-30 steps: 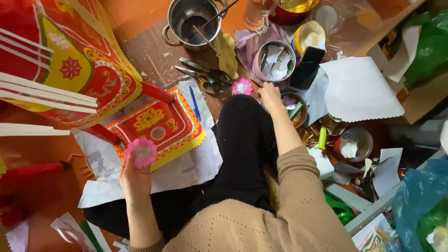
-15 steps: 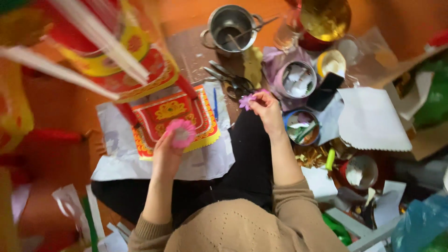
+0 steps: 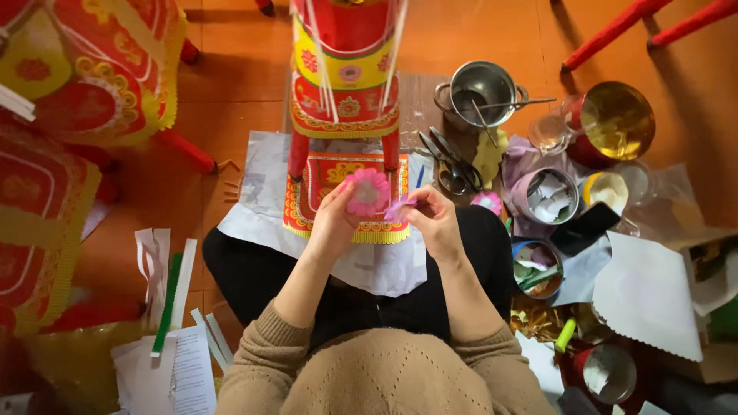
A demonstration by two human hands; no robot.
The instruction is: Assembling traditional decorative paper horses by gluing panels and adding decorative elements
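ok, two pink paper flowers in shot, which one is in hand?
The larger pink flower, pinched in the left hand over the red and yellow panel. The smaller one lies loose by the scissors, untouched.

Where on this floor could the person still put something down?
Bare orange floor lies between the red ornate stand and the decorated pieces on the left. Right of the hands it is crowded: steel pot, scissors, tins and white paper.
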